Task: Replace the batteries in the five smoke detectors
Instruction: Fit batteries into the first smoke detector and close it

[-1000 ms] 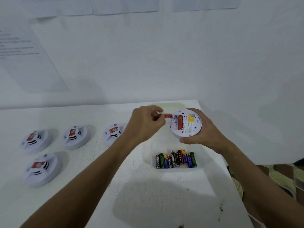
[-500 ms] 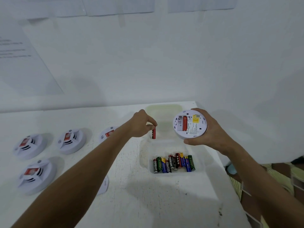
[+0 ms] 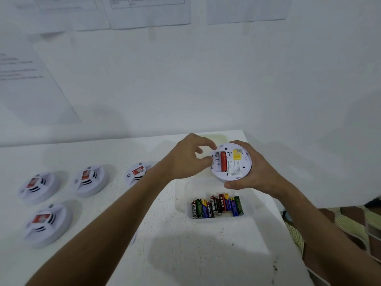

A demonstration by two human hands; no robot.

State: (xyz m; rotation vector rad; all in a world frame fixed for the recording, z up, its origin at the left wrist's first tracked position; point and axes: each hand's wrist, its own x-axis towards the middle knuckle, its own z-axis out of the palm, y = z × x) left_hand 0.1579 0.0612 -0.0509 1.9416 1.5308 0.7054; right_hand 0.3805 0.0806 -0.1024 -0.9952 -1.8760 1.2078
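My right hand grips a white smoke detector above the table's far right, its back facing up. The open compartment holds one red battery, and the slot to its left is empty. My left hand is at the detector's left rim with curled fingers. Its thumb and index finger touch the rim beside the empty slot, and no battery shows in it. Several mixed batteries lie in a clear plastic tray just below the hands.
Several other smoke detectors sit face up on the white table at the left. A small white piece peeks out under my left forearm. The table edge runs down the right, with patterned cloth beyond.
My left hand pulled a red battery out of the detector and carried it over the tray. It is now back at the detector's left rim with no battery visible in it.
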